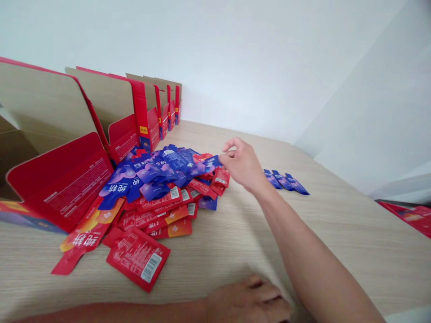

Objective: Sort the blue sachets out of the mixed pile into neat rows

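At the right edge of a heap of sachets, my right hand point(243, 165) pinches the end of a blue sachet point(206, 165) between thumb and fingers. The sachet's other end lies over the heap. My left hand point(247, 301) rests on the table near the bottom of the view, its fingers curled in, with nothing seen in them. Blue sachets point(148, 170) cover the top of the heap, and red sachets point(144, 215) lie below and in front. One red sachet with a barcode point(138, 258) lies nearest to me. Right of my right wrist, several blue sachets point(286, 181) lie in a row.
Several open red cardboard boxes point(60, 184) stand in a line on the left, running back to the white wall point(235, 67). Their flaps lean close to the heap. On the far right, a red printed item point(409, 215) sits beyond the edge of the wooden table point(353, 242).
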A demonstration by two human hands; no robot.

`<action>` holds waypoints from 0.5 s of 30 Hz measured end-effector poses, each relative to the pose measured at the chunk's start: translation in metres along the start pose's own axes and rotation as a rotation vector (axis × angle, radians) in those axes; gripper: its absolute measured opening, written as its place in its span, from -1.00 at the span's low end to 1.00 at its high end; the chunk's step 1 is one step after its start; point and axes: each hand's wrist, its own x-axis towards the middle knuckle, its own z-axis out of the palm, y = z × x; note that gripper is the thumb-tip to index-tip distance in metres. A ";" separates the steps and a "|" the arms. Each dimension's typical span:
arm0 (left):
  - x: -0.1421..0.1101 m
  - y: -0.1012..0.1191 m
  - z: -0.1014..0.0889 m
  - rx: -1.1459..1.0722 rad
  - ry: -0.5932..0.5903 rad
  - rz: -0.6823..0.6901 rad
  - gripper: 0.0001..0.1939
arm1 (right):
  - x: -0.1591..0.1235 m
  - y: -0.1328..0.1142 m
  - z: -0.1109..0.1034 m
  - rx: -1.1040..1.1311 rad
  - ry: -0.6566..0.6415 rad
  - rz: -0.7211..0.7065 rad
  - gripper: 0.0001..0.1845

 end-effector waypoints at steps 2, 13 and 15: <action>0.001 0.002 -0.001 0.027 -0.005 0.019 -0.91 | -0.008 0.002 -0.038 -0.101 -0.023 0.024 -0.69; 0.002 0.002 -0.036 0.121 -0.021 0.075 -0.84 | -0.011 0.079 -0.011 -0.492 -0.342 0.288 -0.81; 0.002 0.002 -0.036 0.118 -0.018 0.067 -0.84 | -0.022 0.087 -0.013 -0.490 -0.310 0.287 -0.69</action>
